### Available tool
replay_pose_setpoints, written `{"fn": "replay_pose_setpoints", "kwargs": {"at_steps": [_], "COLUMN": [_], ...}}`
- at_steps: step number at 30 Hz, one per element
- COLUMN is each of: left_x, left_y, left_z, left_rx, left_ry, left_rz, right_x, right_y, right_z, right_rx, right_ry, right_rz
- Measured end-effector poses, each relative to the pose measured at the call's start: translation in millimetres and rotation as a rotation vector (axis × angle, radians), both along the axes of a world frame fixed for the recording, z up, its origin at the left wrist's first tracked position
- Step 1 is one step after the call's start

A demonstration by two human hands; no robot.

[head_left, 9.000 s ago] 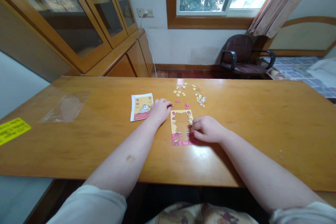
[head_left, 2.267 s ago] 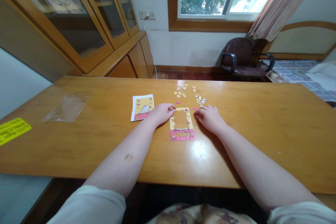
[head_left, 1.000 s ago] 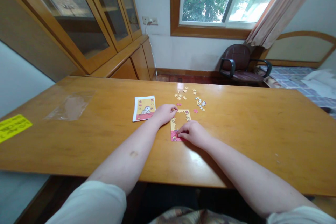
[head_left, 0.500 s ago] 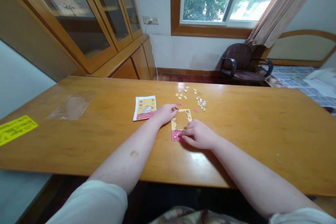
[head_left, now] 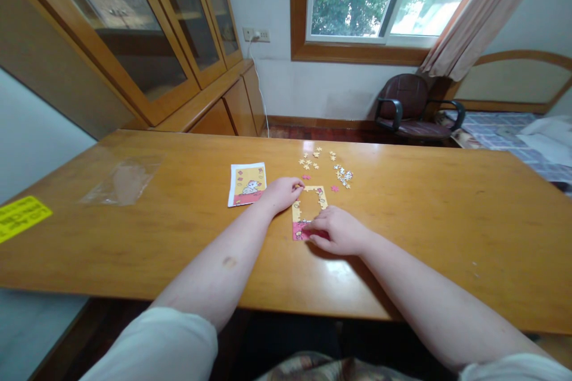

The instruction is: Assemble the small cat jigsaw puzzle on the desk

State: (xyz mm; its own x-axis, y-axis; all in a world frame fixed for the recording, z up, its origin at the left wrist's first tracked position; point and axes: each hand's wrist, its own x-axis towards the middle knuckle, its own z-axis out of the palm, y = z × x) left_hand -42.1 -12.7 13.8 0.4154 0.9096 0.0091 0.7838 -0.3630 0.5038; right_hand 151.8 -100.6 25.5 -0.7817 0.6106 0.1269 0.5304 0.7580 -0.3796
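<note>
A partly joined jigsaw puzzle (head_left: 296,212) lies on the table as an upright rectangle, yellow above and pink below, with an open middle where wood shows. My left hand (head_left: 282,193) is at its upper left corner, fingers closed together on the edge. Over the lower right pink part, my right hand (head_left: 338,230) has its fingers and thumb bent in on the pieces; what lies under the fingertips is hidden. A picture card (head_left: 248,181) with a white cat on yellow and pink lies left of the puzzle, partly behind my left wrist.
Loose yellow pieces (head_left: 308,163), white-patterned pieces (head_left: 344,176) and a pink piece (head_left: 335,189) lie beyond the puzzle. A clear plastic bag (head_left: 127,181) and a yellow label (head_left: 24,218) are on the table's left. A chair (head_left: 409,104) stands behind the table.
The fingers of my right hand have shifted slightly left over the pink pieces. My left hand stays at the upper left corner.
</note>
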Motion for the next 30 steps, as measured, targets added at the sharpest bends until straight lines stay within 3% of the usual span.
{"fn": "replay_pose_setpoints", "kwargs": {"at_steps": [12,18,21,24,27,30], "left_x": [0.3,-1.8,-0.7,1.0,0.9,-1.5], "left_y": [-0.9,2.3,1.4,0.4,1.3,3.6], "left_z": [1.5,-3.3,-7.4,-11.7,-13.6,-12.8], "left_rx": [-0.001,0.147,0.217,0.173,0.134,0.197], "left_ry": [0.020,0.078,0.129,0.180,0.217,0.214], "left_rz": [0.030,0.095,0.075,0.059,0.116,0.172], "right_x": [2.5,4.3,9.5,15.7,21.1,25.5], "right_y": [1.1,2.8,7.3,13.2,18.3,22.6], "right_z": [-5.8,-5.8,-6.2,-8.9,-13.6,-18.4], "right_rx": [0.013,0.043,0.121,0.196,0.216,0.212], "right_ry": [0.003,-0.001,0.060,0.125,0.189,0.227], "right_rz": [-0.046,-0.053,-0.159,-0.274,-0.370,-0.473]}}
